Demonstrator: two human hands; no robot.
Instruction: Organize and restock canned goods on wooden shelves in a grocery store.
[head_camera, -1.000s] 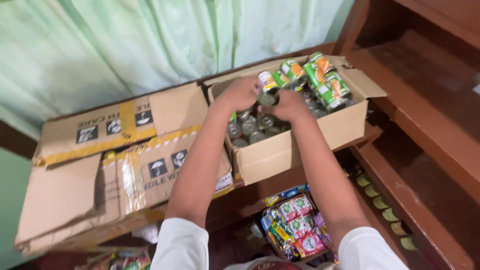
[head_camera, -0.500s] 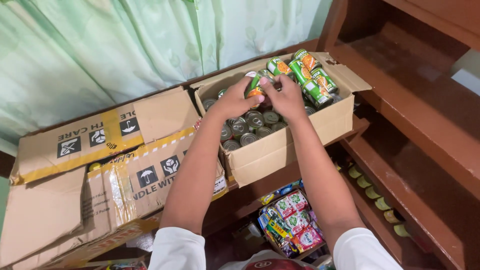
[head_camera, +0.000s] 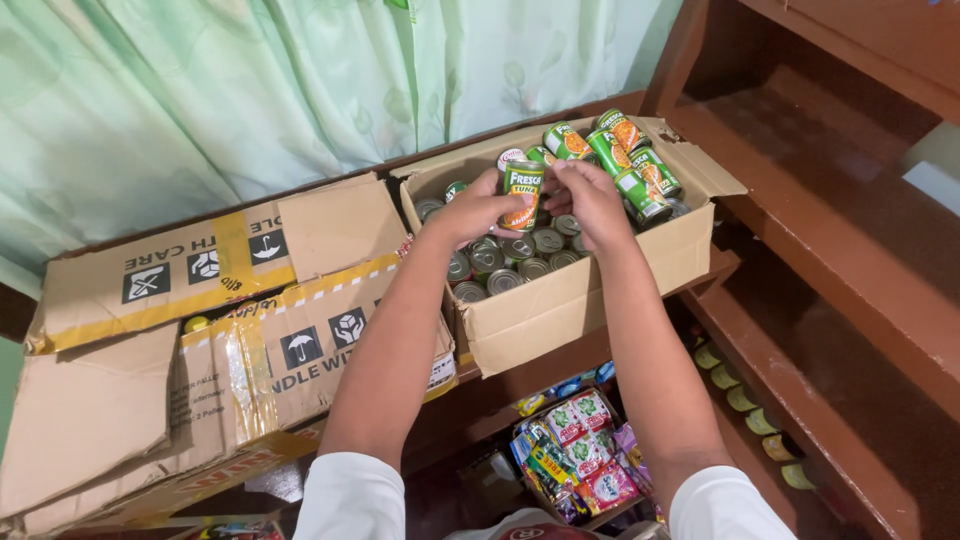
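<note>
Together, hands (head_camera: 535, 205) gripping can (head_camera: 522, 192), above box (head_camera: 580, 290)

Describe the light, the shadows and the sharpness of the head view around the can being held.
Head view: soft, even light, brightest through the green curtain; the green can between the left hand and right hand is sharp, with no motion blur; can tops in the open cardboard box carry small dull highlights; the wooden shelves fall into deeper shadow at lower right; edges bow slightly from the wide lens.

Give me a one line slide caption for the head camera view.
Both hands, left hand and right hand, hold a green can above an open cardboard box of cans.
</note>
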